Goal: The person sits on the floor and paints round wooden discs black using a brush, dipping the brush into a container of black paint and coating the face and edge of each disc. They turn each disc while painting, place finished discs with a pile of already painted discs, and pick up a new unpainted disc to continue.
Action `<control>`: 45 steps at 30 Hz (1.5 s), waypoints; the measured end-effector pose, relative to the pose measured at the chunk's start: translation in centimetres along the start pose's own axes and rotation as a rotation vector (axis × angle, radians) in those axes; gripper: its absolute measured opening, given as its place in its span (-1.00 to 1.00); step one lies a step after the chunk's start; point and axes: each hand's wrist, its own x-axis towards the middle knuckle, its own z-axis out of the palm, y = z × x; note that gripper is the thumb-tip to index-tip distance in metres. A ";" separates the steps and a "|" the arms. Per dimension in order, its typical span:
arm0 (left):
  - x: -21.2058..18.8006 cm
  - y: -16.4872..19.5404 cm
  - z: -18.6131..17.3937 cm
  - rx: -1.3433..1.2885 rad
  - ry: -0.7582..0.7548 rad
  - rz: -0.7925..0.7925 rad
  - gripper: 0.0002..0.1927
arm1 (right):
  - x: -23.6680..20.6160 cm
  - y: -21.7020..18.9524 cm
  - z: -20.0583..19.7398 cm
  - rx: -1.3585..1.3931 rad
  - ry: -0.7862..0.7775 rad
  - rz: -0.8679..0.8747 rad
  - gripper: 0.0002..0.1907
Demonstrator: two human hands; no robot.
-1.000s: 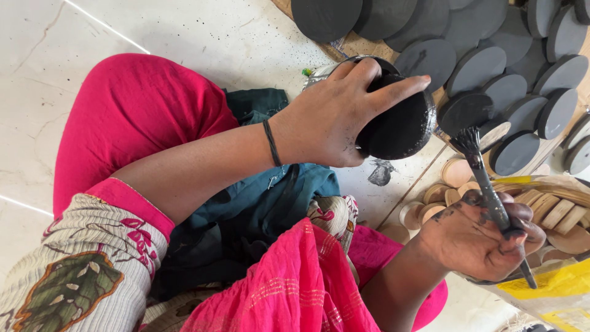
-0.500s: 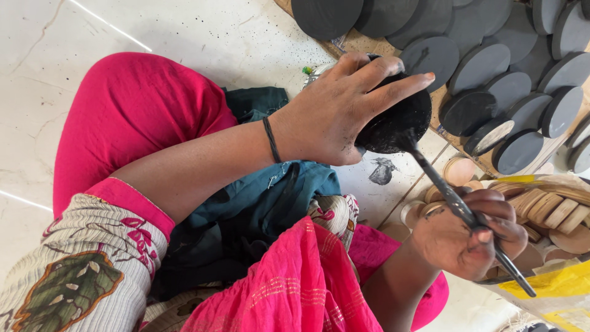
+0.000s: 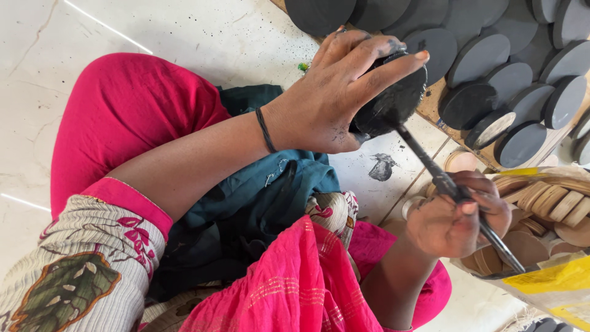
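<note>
My left hand [image 3: 335,92] grips a round disc [image 3: 393,101] coated in black paint, held above my lap with the fingers over its top. My right hand [image 3: 458,215] holds a paint-stained brush [image 3: 452,187] by its handle. The brush's tip touches the lower edge of the disc. Both hands carry black paint smudges. A thin black band sits on my left wrist.
Several black-painted discs [image 3: 485,55] lie in overlapping rows on a board at the top right. A container of unpainted wooden discs [image 3: 553,209] sits at the right, beside yellow packaging [image 3: 553,283]. A black paint spot [image 3: 382,167] marks the white floor. My pink-clad knee [image 3: 123,110] is at left.
The brush has moved from beside the disc to its lower edge. My right hand has shifted slightly down and left. My left hand has kept hold of the disc.
</note>
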 end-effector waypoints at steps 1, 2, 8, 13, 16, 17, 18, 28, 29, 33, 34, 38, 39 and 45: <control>0.0 -0.1 0.0 -0.002 -0.004 0.012 0.24 | -0.1 0.0 -0.1 0.040 0.041 0.044 -0.74; 0.1 -0.2 0.0 -0.004 -0.009 0.023 0.24 | -0.2 0.0 -0.1 0.068 0.075 0.099 -0.75; 0.0 -0.3 0.0 -0.010 -0.036 0.032 0.28 | 0.1 0.3 1.1 -0.103 -0.182 -0.067 -0.75; 0.3 -0.5 -0.1 0.039 -0.097 0.032 0.30 | 2.6 0.1 1.0 -0.213 -0.312 -0.461 -0.87; 0.4 -0.6 -0.1 0.017 -0.107 0.050 0.30 | 2.4 -0.4 1.0 -0.058 -0.129 -0.192 -0.88; 0.4 -0.5 0.0 0.007 -0.108 0.056 0.31 | 2.0 -0.5 1.2 0.022 -0.057 -0.035 -0.86; 0.4 -0.5 0.0 -0.004 -0.109 0.061 0.31 | 1.7 -0.6 1.3 0.102 0.015 0.123 -0.82; 0.2 -1.0 -0.4 0.006 -0.110 0.067 0.31 | 2.8 0.2 -0.6 -0.210 -0.221 -0.316 -0.78; 0.2 -1.1 -0.4 -0.004 -0.105 0.070 0.33 | 2.8 0.1 -0.9 -0.143 -0.161 -0.221 -0.79; 0.1 -1.3 -0.4 -0.054 -0.094 0.079 0.36 | 2.0 0.2 -1.2 0.054 -0.004 -0.021 -0.76; 0.1 -1.4 -0.4 -0.058 -0.095 0.079 0.35 | 1.8 0.2 -1.2 0.068 -0.024 0.002 -0.75; 0.0 -1.6 -0.5 -0.065 -0.101 0.082 0.35 | 1.8 0.0 -0.9 -0.043 -0.244 0.008 -0.72; 0.0 -1.7 -0.6 -0.060 -0.100 0.084 0.36 | 2.0 -0.2 -0.8 -0.066 -0.245 -0.004 -0.73; 0.1 -2.0 -0.7 -0.060 -0.110 0.056 0.42 | 2.6 -1.1 -0.3 -0.082 -0.037 -0.105 -0.73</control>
